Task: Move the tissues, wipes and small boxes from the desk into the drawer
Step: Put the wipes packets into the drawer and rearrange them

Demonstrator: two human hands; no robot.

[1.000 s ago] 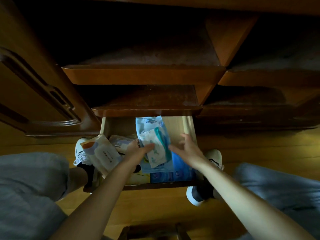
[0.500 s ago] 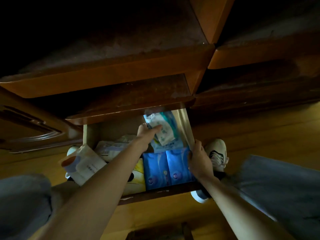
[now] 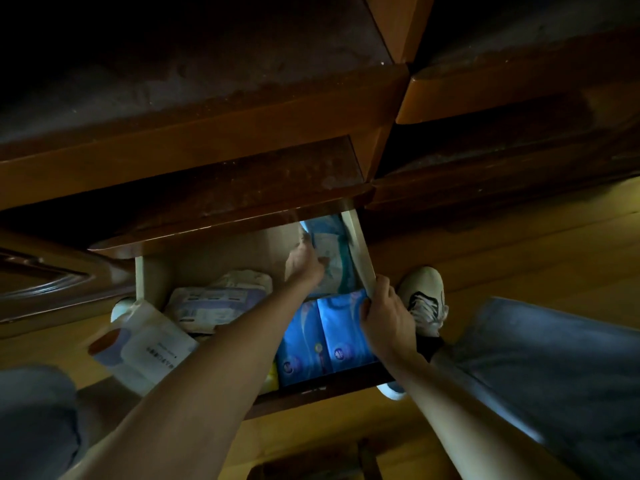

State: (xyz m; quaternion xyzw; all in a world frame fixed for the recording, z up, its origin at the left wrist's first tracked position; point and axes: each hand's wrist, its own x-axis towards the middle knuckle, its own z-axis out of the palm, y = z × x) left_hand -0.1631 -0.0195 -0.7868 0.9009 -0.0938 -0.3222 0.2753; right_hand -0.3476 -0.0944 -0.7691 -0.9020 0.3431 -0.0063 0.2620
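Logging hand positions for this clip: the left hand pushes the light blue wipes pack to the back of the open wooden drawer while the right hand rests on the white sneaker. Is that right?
Not quite. In the head view the right hand grips the right side wall of the open wooden drawer, not the white sneaker beside it. The left hand does press the light blue wipes pack toward the back.

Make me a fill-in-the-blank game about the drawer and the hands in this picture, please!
1. The two bright ____ packs lie side by side at the front of the drawer.
2. The ____ hand grips the drawer's side wall.
3. The left hand pushes a light blue pack toward the ____ of the drawer.
4. A white pack sticks out over the drawer's ____ side.

Missing words: blue; right; back; left
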